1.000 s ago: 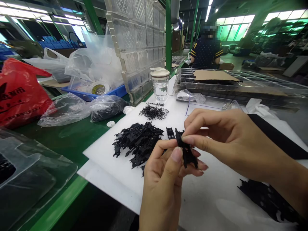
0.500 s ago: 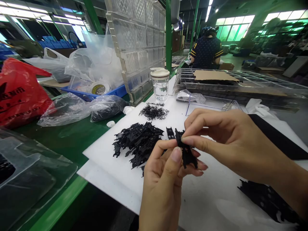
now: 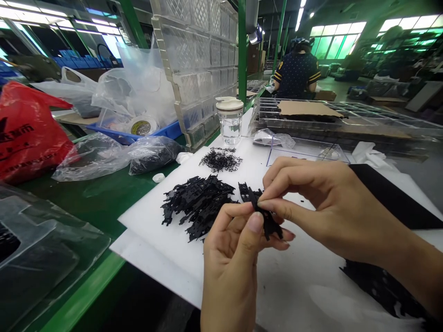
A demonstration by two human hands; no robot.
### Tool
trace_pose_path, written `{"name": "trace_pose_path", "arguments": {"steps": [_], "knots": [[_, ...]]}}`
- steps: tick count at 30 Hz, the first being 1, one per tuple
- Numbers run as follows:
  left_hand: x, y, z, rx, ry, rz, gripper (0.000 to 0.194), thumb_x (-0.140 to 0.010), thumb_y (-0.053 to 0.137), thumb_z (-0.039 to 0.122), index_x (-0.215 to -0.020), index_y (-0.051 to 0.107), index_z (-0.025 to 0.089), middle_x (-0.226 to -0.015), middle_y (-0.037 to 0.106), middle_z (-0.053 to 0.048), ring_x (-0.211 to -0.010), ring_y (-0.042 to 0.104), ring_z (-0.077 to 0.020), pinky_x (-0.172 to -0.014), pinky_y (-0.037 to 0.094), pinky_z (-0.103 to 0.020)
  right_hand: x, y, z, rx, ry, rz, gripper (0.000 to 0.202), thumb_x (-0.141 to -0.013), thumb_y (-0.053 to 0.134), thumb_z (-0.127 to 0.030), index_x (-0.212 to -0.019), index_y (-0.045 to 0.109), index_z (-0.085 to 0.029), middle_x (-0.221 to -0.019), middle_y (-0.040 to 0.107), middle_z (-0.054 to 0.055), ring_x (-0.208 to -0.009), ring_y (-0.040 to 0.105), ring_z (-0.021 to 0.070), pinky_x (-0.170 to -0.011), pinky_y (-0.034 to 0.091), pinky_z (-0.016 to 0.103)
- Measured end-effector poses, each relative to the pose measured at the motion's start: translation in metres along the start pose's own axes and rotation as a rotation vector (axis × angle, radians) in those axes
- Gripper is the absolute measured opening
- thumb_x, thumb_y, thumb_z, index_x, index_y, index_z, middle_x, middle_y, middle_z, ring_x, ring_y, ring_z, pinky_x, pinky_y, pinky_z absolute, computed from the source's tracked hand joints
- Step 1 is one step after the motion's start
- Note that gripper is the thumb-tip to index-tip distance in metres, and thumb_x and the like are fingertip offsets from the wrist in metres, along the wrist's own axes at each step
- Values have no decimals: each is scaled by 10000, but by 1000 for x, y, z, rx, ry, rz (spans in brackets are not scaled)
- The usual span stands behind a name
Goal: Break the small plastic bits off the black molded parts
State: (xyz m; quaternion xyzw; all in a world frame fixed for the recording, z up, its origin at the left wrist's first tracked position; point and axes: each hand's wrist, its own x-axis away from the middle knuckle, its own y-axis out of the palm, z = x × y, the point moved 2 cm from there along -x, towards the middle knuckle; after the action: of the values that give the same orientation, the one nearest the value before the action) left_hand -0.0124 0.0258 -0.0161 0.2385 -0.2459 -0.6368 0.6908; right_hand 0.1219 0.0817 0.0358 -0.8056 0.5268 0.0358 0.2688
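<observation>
Grasps a black part [image 3: 270, 226] in the left hand [image 3: 231, 249], between thumb and fingers, raised above the white sheet [image 3: 287, 295], likely to steady it for close viewing. Pinches the same part near its upper end with the right hand [image 3: 321, 207], between thumb and bent fingers, probably for fine control. Cannot tell whether one piece or several in the grip. Has more black parts [image 3: 377, 283] to the right of the grip, partly hidden by the right forearm. Shows a single black piece [image 3: 245, 191] just beyond the fingertips; cannot tell whether touching. Has a pile of black parts [image 3: 197, 200] left of the grip, perhaps for easy reach, and, farther beyond, a heap of thin black pieces [image 3: 221, 160], apart from that pile, perhaps to avoid mixing. Includes, beyond the heap, a lidded cup [image 3: 231, 124].
</observation>
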Motion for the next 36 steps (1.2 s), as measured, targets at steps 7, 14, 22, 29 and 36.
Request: {"name": "trace_pose_path", "arguments": {"steps": [7,14,22,29,36], "knots": [[0,0,0,71,-70,-8,72,-1009,651,203,-974,680,147,-796,784,-45,-693,752,-114,-669,596,-160,-4,-1,6,-253,216,-87,31,-914,778,-248,-919,748,-245,-788,685,-24,-675,670,111,-608,566,202],[-2,1,2,106,-135,-16,103,-1015,637,208,-971,699,138,-838,788,-64,-688,754,-117,-668,606,-162,-4,-1,12,-315,337,-135,217,-1011,659,-444,-1141,765,-307,-721,689,-57,-647,655,66,-614,533,132],[-1,1,2,77,-158,-74,150,-1036,598,235,-996,696,129,-855,739,-49,-704,720,-104,-674,591,-160,-5,7,16,-504,373,-225,138,-1015,682,-346,-1029,770,-241,-682,694,-77,-614,621,26,-604,512,88],[0,0,4,75,-157,-91,131,-1042,581,230,-982,659,144,-847,721,-42,-709,708,-104,-679,581,-166,-5,8,17,-550,389,-230,103,-985,726,-313,-994,769,-219,-669,700,-71,-595,626,31,-588,513,97],[-1,4,2,79,-162,-41,214,-1054,559,254,-953,707,136,-833,743,-49,-702,710,-102,-695,599,-172,-6,7,15,-540,392,-190,101,-965,740,-293,-992,757,-197,-698,690,-56,-597,632,52,-580,517,138]]}}
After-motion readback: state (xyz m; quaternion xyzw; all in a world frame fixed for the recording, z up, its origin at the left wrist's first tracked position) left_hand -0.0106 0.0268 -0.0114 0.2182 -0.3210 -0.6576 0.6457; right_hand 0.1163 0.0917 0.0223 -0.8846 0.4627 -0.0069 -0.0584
